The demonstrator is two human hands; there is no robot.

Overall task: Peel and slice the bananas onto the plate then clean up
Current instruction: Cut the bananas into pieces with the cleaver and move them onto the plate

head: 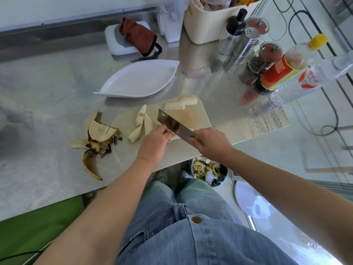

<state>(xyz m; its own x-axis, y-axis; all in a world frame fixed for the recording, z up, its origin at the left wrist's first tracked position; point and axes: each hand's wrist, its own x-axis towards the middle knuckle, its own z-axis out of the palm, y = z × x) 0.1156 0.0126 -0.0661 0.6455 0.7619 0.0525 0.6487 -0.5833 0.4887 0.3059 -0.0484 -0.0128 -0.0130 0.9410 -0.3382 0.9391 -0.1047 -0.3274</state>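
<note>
Two hands slice a banana [176,137] on the cutting board [198,115], near the table's front edge.
Right hand [211,142] is clenched on the cleaver [172,124] handle. Left hand [154,139], fingers curled, holds the banana beside the blade. Best to keep fingertips tucked and cuts even. Slices [180,104] sit far on the board, peeled bananas [142,121] left of the blade, peels [99,134] further left. Plate [141,81] is just beyond. Bottles [286,69] on the right are not in the way.

Red cloth [137,36] is lying on a white box [112,42] near the tabletop's far edge. Cream basket [206,27] is sitting just right. Steel shaker [242,46], spice jar [264,58], sauce bottle [282,68] and water bottle [309,79] are crowding the right edge.
</note>
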